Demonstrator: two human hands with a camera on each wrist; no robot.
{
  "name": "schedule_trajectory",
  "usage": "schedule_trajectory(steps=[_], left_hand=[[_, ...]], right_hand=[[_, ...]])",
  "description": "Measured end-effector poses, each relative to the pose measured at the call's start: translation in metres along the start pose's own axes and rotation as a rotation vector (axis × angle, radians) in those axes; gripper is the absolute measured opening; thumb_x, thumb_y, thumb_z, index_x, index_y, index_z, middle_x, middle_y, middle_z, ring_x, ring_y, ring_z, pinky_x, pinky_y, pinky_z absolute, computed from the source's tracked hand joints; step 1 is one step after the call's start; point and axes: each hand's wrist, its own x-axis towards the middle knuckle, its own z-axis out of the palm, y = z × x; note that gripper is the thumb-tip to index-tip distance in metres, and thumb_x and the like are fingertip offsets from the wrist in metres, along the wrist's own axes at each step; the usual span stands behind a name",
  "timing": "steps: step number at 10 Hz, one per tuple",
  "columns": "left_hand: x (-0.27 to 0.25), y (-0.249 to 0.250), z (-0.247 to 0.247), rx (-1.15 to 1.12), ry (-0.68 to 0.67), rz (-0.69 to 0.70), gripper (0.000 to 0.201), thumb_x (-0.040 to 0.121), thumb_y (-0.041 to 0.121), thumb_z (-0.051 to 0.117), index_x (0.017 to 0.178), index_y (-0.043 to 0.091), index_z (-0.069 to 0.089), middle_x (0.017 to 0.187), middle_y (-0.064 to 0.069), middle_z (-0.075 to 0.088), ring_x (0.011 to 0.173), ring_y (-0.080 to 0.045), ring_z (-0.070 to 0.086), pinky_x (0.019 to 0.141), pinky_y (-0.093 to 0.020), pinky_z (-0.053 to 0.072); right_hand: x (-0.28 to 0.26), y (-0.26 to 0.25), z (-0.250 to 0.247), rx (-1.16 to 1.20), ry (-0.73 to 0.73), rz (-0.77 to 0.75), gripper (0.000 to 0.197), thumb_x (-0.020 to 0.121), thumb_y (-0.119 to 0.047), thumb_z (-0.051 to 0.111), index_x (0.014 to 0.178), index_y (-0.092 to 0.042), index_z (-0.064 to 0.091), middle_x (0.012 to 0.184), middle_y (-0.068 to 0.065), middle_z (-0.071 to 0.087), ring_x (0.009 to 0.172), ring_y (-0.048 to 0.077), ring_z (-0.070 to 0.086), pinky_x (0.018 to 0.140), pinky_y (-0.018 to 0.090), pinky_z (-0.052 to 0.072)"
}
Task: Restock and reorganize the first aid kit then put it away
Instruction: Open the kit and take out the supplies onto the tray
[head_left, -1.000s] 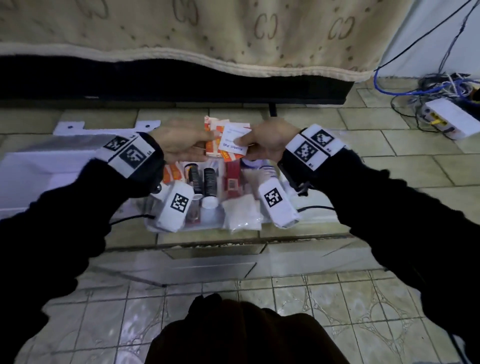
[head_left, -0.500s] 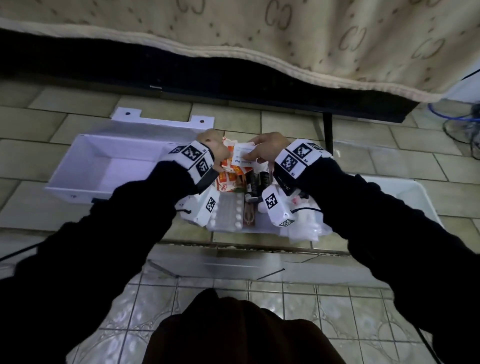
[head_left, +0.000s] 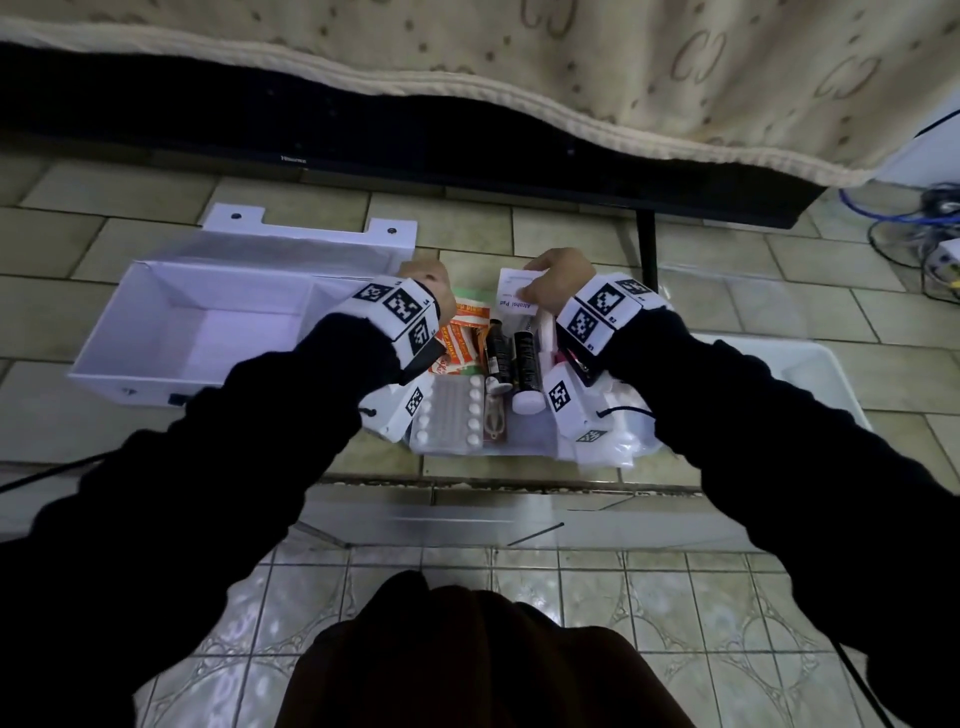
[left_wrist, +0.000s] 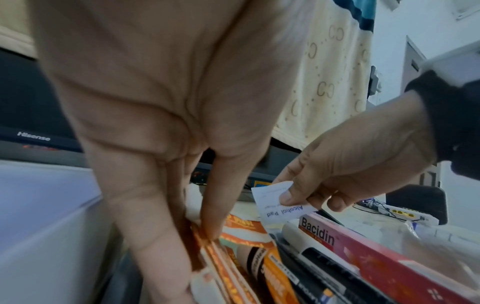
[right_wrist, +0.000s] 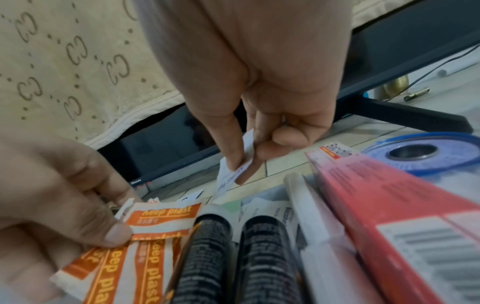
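My right hand (right_wrist: 240, 170) pinches a white alcohol pad packet (right_wrist: 226, 181) between thumb and forefinger, above the far end of the kit's tray (head_left: 524, 447). The same packet (head_left: 514, 299) shows in the head view beside my right hand (head_left: 556, 283). My left hand (left_wrist: 197, 246) grips a fanned stack of orange plaster strips (right_wrist: 155, 222) at the tray's left end. Two black tubes (head_left: 511, 353), a red Bacidin box (left_wrist: 363, 253) and a pill blister pack (head_left: 449, 415) lie in the tray below both hands.
An open white box (head_left: 208, 332) stands on the tiled floor at the left. A clear lid or tray (head_left: 810, 374) lies at the right. A blue tape roll (right_wrist: 420, 154) sits beyond the red box. A cloth-draped television (head_left: 467, 140) runs behind, with cables (head_left: 924, 218) far right.
My hands have drawn apart and come lower over the tray. The right hand has taken the alcohol pad off the stack of plasters, which stays in the left hand.
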Motion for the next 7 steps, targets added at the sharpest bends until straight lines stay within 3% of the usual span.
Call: schedule_trajectory(steps=[1,2,3,4,5,6,7], left_hand=[[0.002,-0.001,0.003,0.032,0.016,0.029,0.041,0.091,0.008,0.051,0.059,0.017,0.026,0.064,0.001,0.03,0.087,-0.018,0.041,0.05,-0.017,0.027],[-0.002,0.001,0.001,0.085,0.007,0.028,0.04,0.091,0.008,0.051,0.059,0.014,0.029,0.063,0.0,0.032,0.079,-0.02,0.044,0.049,-0.018,0.028],[-0.003,0.004,-0.001,0.183,0.002,0.052,0.032,0.092,0.005,0.047,0.063,0.008,0.036,0.069,-0.005,0.04,0.065,-0.018,0.043,0.054,-0.022,0.034],[-0.003,0.005,-0.001,0.253,-0.023,0.059,0.011,0.091,0.002,0.047,0.08,0.001,0.047,0.088,-0.011,0.046,0.08,-0.02,0.046,0.07,-0.024,0.037],[-0.006,0.006,-0.001,0.321,-0.03,0.057,0.026,0.089,0.0,0.048,0.065,0.004,0.039,0.09,-0.012,0.046,0.081,-0.021,0.046,0.071,-0.024,0.037],[-0.007,0.007,-0.001,0.361,-0.027,0.065,0.015,0.089,-0.001,0.047,0.074,-0.001,0.048,0.094,-0.017,0.052,0.083,-0.024,0.051,0.07,-0.025,0.037],[-0.006,0.008,0.001,0.399,-0.03,0.064,0.01,0.09,0.001,0.047,0.086,-0.005,0.053,0.089,-0.016,0.052,0.071,-0.021,0.047,0.066,-0.026,0.037]], right_hand=[[-0.002,0.006,0.001,-0.038,0.016,-0.025,0.031,0.083,-0.014,0.063,0.114,-0.008,0.064,0.113,0.009,0.066,0.095,0.022,0.062,0.073,0.026,0.048],[-0.002,0.006,0.006,-0.12,-0.006,-0.039,0.028,0.081,-0.019,0.064,0.105,-0.005,0.069,0.095,0.01,0.068,0.077,0.018,0.056,0.06,0.023,0.044],[-0.004,0.005,0.005,-0.189,-0.018,-0.03,0.029,0.083,-0.021,0.064,0.106,-0.003,0.066,0.088,0.009,0.061,0.076,0.019,0.053,0.045,0.02,0.034],[-0.004,0.006,0.001,-0.181,-0.014,-0.047,0.032,0.085,-0.02,0.063,0.112,-0.002,0.064,0.108,0.012,0.067,0.093,0.023,0.062,0.059,0.026,0.046],[-0.006,0.01,-0.004,-0.12,0.035,-0.057,0.031,0.088,-0.015,0.059,0.116,0.0,0.06,0.117,0.014,0.063,0.107,0.026,0.061,0.084,0.031,0.05],[-0.009,0.012,-0.004,-0.086,0.101,-0.055,0.031,0.089,-0.017,0.059,0.116,0.0,0.057,0.119,0.013,0.061,0.109,0.025,0.058,0.08,0.029,0.046],[-0.009,0.011,0.004,-0.136,0.092,-0.037,0.03,0.089,-0.02,0.057,0.112,-0.001,0.062,0.115,0.011,0.064,0.102,0.022,0.06,0.082,0.026,0.047]])
